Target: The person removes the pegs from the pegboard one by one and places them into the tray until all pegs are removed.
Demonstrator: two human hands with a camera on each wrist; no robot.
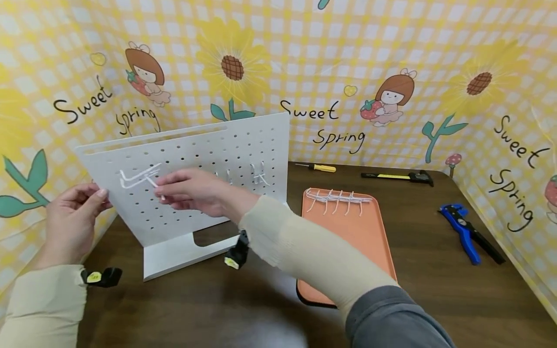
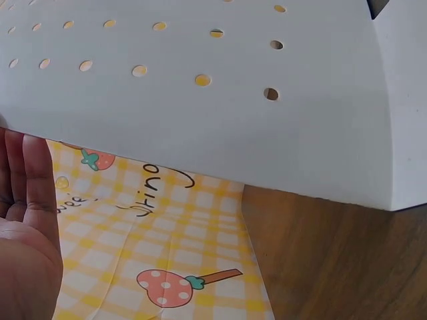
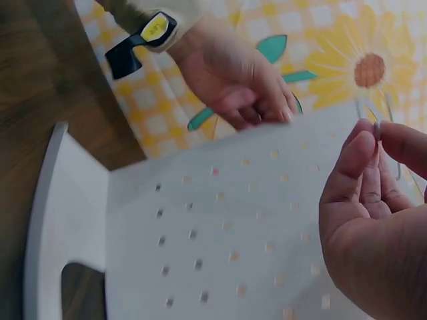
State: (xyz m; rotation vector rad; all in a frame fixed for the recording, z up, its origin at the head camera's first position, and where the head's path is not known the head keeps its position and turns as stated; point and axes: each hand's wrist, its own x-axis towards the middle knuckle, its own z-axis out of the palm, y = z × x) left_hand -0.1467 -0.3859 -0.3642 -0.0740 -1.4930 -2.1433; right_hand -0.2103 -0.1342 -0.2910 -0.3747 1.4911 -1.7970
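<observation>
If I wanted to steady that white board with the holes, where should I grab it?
I'd take the white board by its left edge, coming from the left, where the left hand is. The standing board looks thin enough to pinch there, and the right hand takes up room in front.

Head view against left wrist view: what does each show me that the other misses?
Only the head view: the right hand pinching a white hook, the orange tray with more hooks, the screwdriver, the caliper and the pliers.
Only the left wrist view: the mushroom print on the cloth beside the left hand.
Both: the left hand, the white board, the table and the checked cloth.
</observation>
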